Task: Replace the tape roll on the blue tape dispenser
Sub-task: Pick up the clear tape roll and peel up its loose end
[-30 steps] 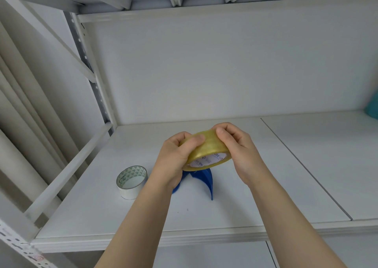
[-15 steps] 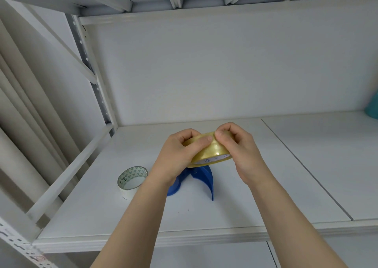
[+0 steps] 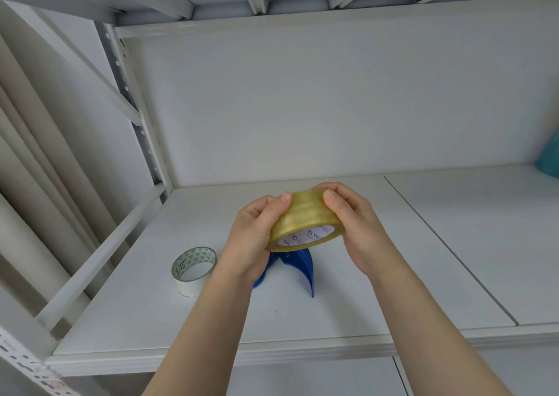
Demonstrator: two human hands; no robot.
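Observation:
A full roll of yellowish clear tape [image 3: 305, 221] with a white printed core is held tilted above the shelf. My left hand [image 3: 254, 238] grips its left side and my right hand [image 3: 354, 229] grips its right side, both thumbs on the top rim. Right below the roll the blue tape dispenser [image 3: 298, 264] stands on the white shelf [image 3: 423, 259]; its upper part is hidden by the roll and my left hand. A nearly used-up roll [image 3: 194, 270] with a white, triangle-patterned core lies to the left of the dispenser.
The shelf has a white back wall, a metal upright [image 3: 142, 135] and a slanted brace [image 3: 99, 253] on the left. Another shelf board hangs overhead. A teal object [image 3: 550, 159] sits at the far right edge. A seam [image 3: 447, 250] divides the shelf boards.
Both hands have turned the yellowish roll between them, and the thumbs have shifted apart along its rim. The roll sits a bit more tilted toward me. The dispenser and the used-up roll have stayed put.

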